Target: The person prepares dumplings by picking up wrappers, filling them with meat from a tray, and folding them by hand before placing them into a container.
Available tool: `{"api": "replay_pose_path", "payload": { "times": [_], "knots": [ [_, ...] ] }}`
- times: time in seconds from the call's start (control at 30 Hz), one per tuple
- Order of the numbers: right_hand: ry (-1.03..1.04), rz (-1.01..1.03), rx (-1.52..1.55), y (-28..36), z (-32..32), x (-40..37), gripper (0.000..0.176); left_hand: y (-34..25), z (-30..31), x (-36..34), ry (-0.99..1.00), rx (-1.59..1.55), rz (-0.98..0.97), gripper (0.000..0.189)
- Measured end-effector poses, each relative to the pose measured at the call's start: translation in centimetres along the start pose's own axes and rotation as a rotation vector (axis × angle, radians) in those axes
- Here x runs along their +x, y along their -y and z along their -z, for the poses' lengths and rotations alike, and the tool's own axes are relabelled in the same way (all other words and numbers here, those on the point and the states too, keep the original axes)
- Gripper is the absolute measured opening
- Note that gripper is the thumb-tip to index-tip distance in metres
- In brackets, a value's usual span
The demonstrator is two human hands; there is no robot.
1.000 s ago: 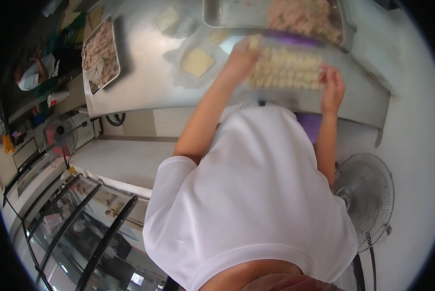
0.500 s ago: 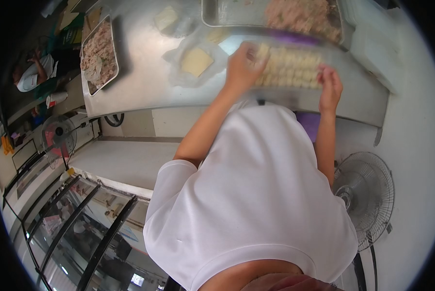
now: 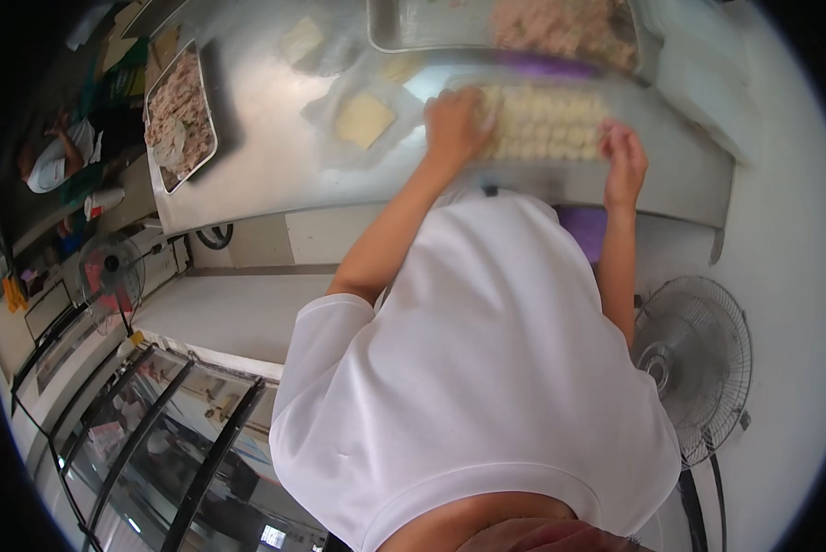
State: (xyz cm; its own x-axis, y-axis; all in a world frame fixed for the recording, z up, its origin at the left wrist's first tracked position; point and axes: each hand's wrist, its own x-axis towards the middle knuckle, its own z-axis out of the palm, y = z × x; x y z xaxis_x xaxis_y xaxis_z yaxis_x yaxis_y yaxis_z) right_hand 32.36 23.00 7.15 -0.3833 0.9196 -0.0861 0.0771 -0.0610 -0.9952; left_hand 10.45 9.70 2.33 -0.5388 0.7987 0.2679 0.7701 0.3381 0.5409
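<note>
Rows of small pale dough pieces (image 3: 546,124) fill a clear tray (image 3: 542,164) on the metal table. Over the tray's left end is my left hand (image 3: 454,127), its fingers curled round something blurred and mostly hidden. My right hand (image 3: 624,166) has bent fingers closed at the tray's right edge. Left of my left hand, a stack of square yellowish wrappers (image 3: 364,120) lies on thin clear plastic (image 3: 325,118). Another pale wrapper stack (image 3: 302,41) sits farther back on plastic.
A metal tray (image 3: 214,138) of minced filling stands at the table's left end. A larger tray (image 3: 431,46) with pinkish filling is behind the dough pieces. White containers (image 3: 698,92) are at the right. A fan (image 3: 693,368) stands low right. Another person (image 3: 58,156) is far left.
My left hand has lowered slightly toward the dough pieces at the tray's left end; the pale piece at its fingertips no longer shows clearly. My right hand stays at the right edge. The view has shifted slightly.
</note>
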Motion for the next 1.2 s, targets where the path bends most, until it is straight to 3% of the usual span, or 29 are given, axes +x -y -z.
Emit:
{"api": "replay_pose_path", "payload": {
  "times": [0.3,0.47,0.53,0.57,0.63,0.77,0.83,0.87,0.93,0.97,1.03,1.07,1.13,1.17,1.2],
  "knots": [
    [-0.013,-0.025,-0.029,0.0,0.3,0.2,0.024,-1.0,-1.8,0.7,0.241,0.132,-0.129,0.027],
    [-0.04,-0.016,-0.023,-0.1,0.6,0.4,0.021,0.5,-0.3,1.6,0.211,0.239,-0.311,0.026],
    [-0.334,0.294,-0.369,1.1,-0.1,0.4,0.016,1.2,-0.6,1.9,0.285,0.149,-0.431,0.023],
    [-0.333,0.293,-0.369,1.8,-0.3,0.6,0.016,1.3,-0.9,2.0,0.286,0.149,-0.43,0.023],
    [-0.452,0.716,-0.403,3.8,-0.8,1.2,0.015,1.2,-0.8,2.6,0.367,0.146,-0.371,0.023],
    [-0.308,0.856,-0.587,8.0,-2.4,3.6,0.019,1.1,-1.8,3.0,0.387,0.122,-0.338,0.023],
    [-0.117,0.992,-0.856,8.3,-3.3,5.9,0.022,1.0,-2.1,3.0,0.408,0.092,-0.311,0.022],
    [-0.114,0.999,-0.853,8.6,-3.8,6.4,0.022,1.0,-1.8,3.1,0.401,0.094,-0.309,0.022],
    [-0.013,0.862,-1.251,8.8,-4.6,7.0,0.025,0.3,-0.1,2.9,0.394,0.075,-0.242,0.022],
    [-0.013,0.865,-1.251,8.2,-4.4,7.6,0.025,0.6,-0.1,2.9,0.391,0.075,-0.242,0.022],
    [0.065,0.798,-1.619,7.0,-3.8,8.4,0.023,1.7,-0.7,2.5,0.326,0.028,-0.262,0.024],
    [0.073,0.803,-1.616,7.0,-3.9,8.5,0.023,2.4,-1.6,2.1,0.324,0.029,-0.254,0.024],
    [0.238,0.532,-1.992,7.8,-4.8,8.7,0.022,2.7,-3.6,2.2,0.408,-0.041,-0.287,0.028],
    [0.245,0.558,-1.978,7.6,-5.1,9.1,0.022,2.3,-3.6,2.1,0.395,-0.025,-0.272,0.028],
    [0.303,0.439,-1.935,7.0,-5.1,9.8,0.022,1.0,-2.0,2.2,0.417,0.084,-0.297,0.029]
  ]
}}
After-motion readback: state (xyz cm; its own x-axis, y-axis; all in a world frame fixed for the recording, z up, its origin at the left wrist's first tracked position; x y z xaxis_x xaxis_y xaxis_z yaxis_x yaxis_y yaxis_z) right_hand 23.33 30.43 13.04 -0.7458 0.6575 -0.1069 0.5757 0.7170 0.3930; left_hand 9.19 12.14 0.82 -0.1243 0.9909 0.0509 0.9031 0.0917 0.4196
